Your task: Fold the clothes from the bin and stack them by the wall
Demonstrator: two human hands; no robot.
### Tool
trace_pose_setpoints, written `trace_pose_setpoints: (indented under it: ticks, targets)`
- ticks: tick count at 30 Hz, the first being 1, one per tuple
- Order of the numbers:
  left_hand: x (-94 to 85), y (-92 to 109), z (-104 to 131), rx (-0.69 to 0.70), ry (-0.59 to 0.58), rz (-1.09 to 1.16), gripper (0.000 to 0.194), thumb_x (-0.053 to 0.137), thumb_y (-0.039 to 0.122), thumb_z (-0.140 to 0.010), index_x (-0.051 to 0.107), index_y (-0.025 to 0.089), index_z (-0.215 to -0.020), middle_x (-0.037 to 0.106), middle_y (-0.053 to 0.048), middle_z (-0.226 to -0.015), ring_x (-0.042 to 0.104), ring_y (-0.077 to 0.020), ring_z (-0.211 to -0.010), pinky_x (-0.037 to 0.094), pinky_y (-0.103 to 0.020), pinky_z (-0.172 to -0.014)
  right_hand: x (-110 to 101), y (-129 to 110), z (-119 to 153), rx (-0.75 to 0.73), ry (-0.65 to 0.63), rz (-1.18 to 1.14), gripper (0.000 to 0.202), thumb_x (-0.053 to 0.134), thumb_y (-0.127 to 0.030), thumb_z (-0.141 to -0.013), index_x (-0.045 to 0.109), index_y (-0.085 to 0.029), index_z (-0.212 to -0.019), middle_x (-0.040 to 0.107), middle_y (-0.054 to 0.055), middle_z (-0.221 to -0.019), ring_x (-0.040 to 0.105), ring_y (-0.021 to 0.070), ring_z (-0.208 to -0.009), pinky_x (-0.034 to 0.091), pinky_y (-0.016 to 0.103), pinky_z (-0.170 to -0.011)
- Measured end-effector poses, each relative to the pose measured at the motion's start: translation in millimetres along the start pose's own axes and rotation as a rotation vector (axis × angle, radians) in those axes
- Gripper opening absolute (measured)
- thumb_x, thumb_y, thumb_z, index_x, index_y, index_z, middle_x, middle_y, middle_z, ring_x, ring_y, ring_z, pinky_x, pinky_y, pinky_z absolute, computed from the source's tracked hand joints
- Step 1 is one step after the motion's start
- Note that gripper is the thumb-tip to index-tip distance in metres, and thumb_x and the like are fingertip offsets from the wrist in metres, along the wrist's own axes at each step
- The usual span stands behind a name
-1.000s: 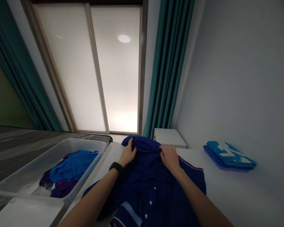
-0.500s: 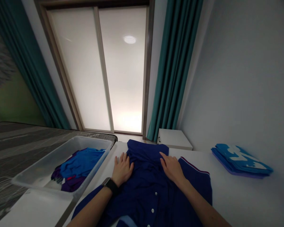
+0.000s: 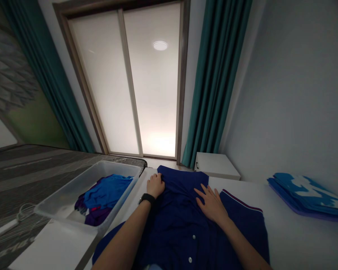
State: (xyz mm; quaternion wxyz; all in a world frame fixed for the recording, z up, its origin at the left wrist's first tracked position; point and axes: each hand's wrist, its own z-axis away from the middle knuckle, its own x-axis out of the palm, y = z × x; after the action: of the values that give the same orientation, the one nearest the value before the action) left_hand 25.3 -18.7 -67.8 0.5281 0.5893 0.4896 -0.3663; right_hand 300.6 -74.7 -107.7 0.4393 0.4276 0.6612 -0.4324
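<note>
A navy blue buttoned shirt (image 3: 171, 213) lies spread on the white table, wrinkled in the middle. Several pale buttons run down its near part, and a maroon-and-white trim edges the piece on the right. My left hand (image 3: 155, 185), with a dark watch on its wrist, has its fingers curled at the left edge of the shirt's far end, pinching the cloth. My right hand (image 3: 212, 206) rests flat on the cloth right of centre, fingers spread, gripping nothing. A bit of light blue shows at the bottom edge.
Left of the shirt stands a translucent plastic bin (image 3: 64, 189) holding blue and purple clothes (image 3: 108, 193). Folded blue cloths (image 3: 310, 195) are stacked on the right of the white table (image 3: 287, 228). Beyond the table is a small white cabinet (image 3: 215, 165). A white power strip (image 3: 7, 227) lies far left.
My left hand has gone from lying flat to curled on the shirt's far left edge, moving farther forward. My right hand has spread its fingers flatter. The view has shifted slightly left.
</note>
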Motion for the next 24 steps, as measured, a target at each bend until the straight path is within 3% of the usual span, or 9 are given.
trace_pose_setpoints:
  ticks: [4,7,12,14,16,20,24]
  targets:
    - [16.9,7.7,3.1,0.006,0.095,0.076,0.037,0.047,0.017,-0.088,0.053,0.013,-0.124,0.061,-0.017,-0.116,0.054,-0.0331,-0.113,0.040,-0.049,-0.094,4.7,2.6,1.3,-0.117,-0.010,-0.092,0.048,0.034,-0.032,-0.097,0.055,-0.018,-0.137,0.045,0.011,-0.149,0.039,0.0239,-0.139,0.024,0.047,-0.118]
    - [19.7,3.8,0.6,0.041,0.138,0.170,0.037,0.044,0.007,-0.085,0.053,0.013,-0.121,0.064,-0.014,-0.107,0.060,-0.0276,-0.104,0.044,-0.042,-0.090,7.5,7.0,-0.5,-0.095,0.046,-0.160,0.050,0.027,-0.031,-0.099,0.056,-0.014,-0.136,0.045,0.011,-0.149,0.039,0.0237,-0.139,0.030,0.045,-0.116]
    - [9.1,-6.6,-4.9,0.069,0.274,0.323,0.032,0.037,0.007,-0.089,0.054,0.015,-0.115,0.061,-0.010,-0.107,0.060,-0.0208,-0.101,0.049,-0.034,-0.090,-4.2,26.3,-5.0,0.006,0.493,-0.151,0.052,0.022,-0.030,-0.100,0.042,-0.009,-0.144,0.034,0.016,-0.155,0.030,0.0254,-0.143,0.022,0.053,-0.118]
    - [6.0,-10.1,-5.0,0.067,0.315,0.358,0.032,0.035,0.006,-0.089,0.057,0.017,-0.111,0.059,-0.010,-0.109,0.058,-0.0220,-0.106,0.048,-0.037,-0.094,-8.0,36.0,-3.3,0.056,0.578,-0.100,0.052,0.024,-0.029,-0.099,0.040,-0.010,-0.145,0.032,0.017,-0.155,0.027,0.0278,-0.144,0.020,0.056,-0.118]
    - [7.0,-12.6,-4.1,0.075,0.298,0.377,0.033,0.036,0.004,-0.086,0.062,0.017,-0.102,0.059,-0.009,-0.106,0.059,-0.0220,-0.104,0.048,-0.036,-0.095,-6.7,43.4,0.5,0.113,0.505,-0.047,0.051,0.028,-0.029,-0.097,0.045,-0.010,-0.141,0.037,0.018,-0.152,0.031,0.0308,-0.142,0.021,0.057,-0.117]
    - [17.1,-13.0,-1.6,0.129,0.149,0.366,0.038,0.041,-0.002,-0.075,0.069,0.018,-0.092,0.061,-0.007,-0.101,0.064,-0.0185,-0.097,0.050,-0.030,-0.094,1.3,46.8,7.0,0.175,0.268,-0.067,0.047,0.033,-0.030,-0.095,0.055,-0.012,-0.133,0.043,0.018,-0.147,0.039,0.0317,-0.137,0.027,0.054,-0.115]
    - [22.3,-10.2,-0.3,0.121,0.092,0.305,0.039,0.043,0.002,-0.081,0.068,0.016,-0.107,0.059,-0.009,-0.115,0.062,-0.0189,-0.108,0.046,-0.029,-0.101,-4.7,38.1,8.1,0.053,0.230,-0.250,0.053,0.034,-0.034,-0.096,0.037,-0.019,-0.147,0.034,0.012,-0.154,0.034,0.0244,-0.141,0.030,0.045,-0.116]
